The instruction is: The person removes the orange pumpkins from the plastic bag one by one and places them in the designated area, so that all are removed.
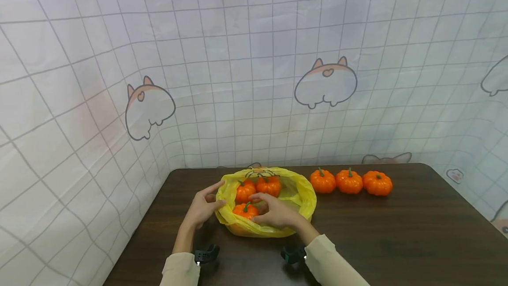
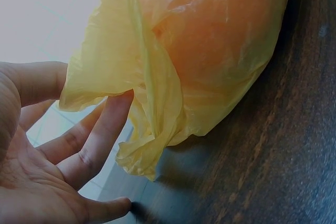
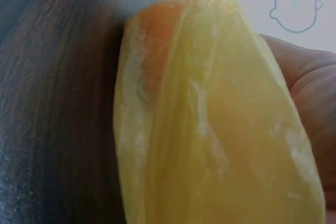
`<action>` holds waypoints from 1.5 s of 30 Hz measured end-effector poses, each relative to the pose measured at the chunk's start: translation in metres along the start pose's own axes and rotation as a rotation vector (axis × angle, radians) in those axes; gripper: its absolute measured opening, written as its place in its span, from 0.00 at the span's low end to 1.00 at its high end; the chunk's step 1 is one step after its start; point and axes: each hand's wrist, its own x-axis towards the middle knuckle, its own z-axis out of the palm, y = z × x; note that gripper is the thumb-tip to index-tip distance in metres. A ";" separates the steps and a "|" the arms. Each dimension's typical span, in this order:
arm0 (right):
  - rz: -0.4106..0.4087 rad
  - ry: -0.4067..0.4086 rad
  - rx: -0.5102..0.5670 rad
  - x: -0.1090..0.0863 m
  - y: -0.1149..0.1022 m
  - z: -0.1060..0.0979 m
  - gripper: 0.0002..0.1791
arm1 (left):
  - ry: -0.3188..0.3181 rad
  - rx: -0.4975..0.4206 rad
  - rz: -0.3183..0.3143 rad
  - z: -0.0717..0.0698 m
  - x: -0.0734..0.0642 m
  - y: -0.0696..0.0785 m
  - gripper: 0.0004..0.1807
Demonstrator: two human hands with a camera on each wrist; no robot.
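A yellow plastic bag stands with its mouth wide open on the dark wooden table. My left hand holds the bag's left rim; in the left wrist view, fingers touch the folded plastic. Inside the bag are small orange pumpkins: two at the back, one left and one right, and a front one. My right hand reaches into the bag, thumb and fingers spread in a curve at the front pumpkin's right side. Bag plastic hides most of that hand in the right wrist view.
Three more orange pumpkins sit in a row at the table's back, right of the bag. A white gridded curtain with cartoon animals hangs behind and beside the table.
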 end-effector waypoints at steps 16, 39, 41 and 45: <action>-0.015 -0.062 0.026 0.001 0.010 0.001 0.33 | -0.017 -0.022 0.014 0.000 -0.001 0.001 0.34; 0.035 -0.015 0.118 0.001 0.011 -0.006 0.33 | -0.001 0.008 0.010 0.001 0.000 0.002 0.34; 0.033 -0.016 0.131 0.001 0.011 -0.008 0.34 | -0.004 0.006 0.013 0.000 -0.001 0.003 0.34; 0.022 -0.019 0.159 0.001 0.012 -0.011 0.35 | -0.005 0.012 0.014 0.000 -0.002 0.004 0.34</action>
